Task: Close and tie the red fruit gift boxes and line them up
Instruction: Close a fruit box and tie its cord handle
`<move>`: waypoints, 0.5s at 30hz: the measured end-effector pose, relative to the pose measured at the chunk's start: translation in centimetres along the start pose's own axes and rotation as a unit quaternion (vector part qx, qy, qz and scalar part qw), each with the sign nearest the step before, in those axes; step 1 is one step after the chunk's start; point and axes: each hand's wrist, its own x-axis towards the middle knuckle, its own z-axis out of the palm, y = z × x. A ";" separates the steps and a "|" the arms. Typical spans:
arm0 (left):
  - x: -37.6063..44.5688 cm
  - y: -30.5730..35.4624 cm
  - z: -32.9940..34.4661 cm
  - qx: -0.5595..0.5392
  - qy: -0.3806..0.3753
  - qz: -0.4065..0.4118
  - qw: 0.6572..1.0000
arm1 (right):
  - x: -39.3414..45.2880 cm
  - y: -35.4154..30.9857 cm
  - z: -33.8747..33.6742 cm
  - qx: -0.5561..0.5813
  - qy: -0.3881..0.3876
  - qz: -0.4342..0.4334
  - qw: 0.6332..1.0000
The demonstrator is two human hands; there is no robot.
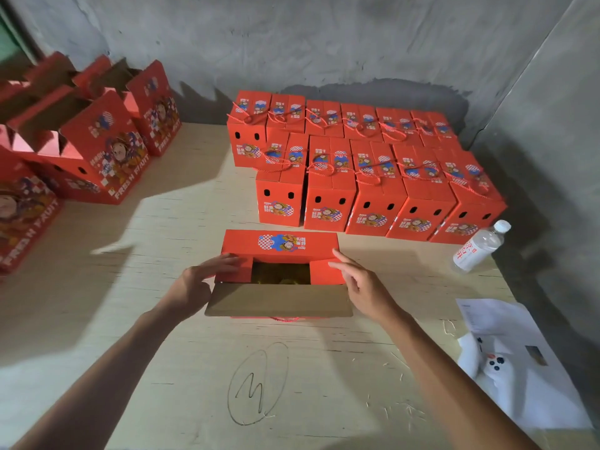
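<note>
2 bare hands work at 1 open red gift box (280,246) standing mid-surface, directly in front of the person. Left hand (194,280) lies at the box's left end, fingers (224,259) nearly straight and laid flat on the left inner flap (234,269), pressing it; nothing gripped. Right hand (363,282) sits at the right end, fingers loosely spread, index fingertip touching the right inner flap (326,271); nothing gripped. Far lid flap is tilted back, print showing. Near lid flap (279,300) is folded toward the person, brown inner side up, between the 2 wrists. Dark gap between the inner flaps; contents unclear. Red cord loop (285,318) peeks from under the near flap.

Closed, tied boxes (363,177) stand in 2 rows behind, near the wall. Open boxes (87,147) are clustered far left. Water bottle (480,246) lies right of the rows. Papers (506,349) lie at the right edge of the plywood surface (162,336). Pencilled circled mark (258,383) is near the person.
</note>
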 end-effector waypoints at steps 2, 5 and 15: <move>0.1 -0.1 -0.4 0.015 -0.014 0.018 1.000 | -0.7 0.1 -0.5 -0.059 -0.031 -0.016 0.998; -0.2 -0.6 -0.6 0.045 -0.010 0.082 0.996 | -1.2 0.0 -0.5 -0.164 -0.055 -0.019 0.985; 1.7 3.4 -0.1 -0.010 0.127 -0.125 0.984 | 2.8 -2.7 -0.4 -0.112 0.141 0.058 0.982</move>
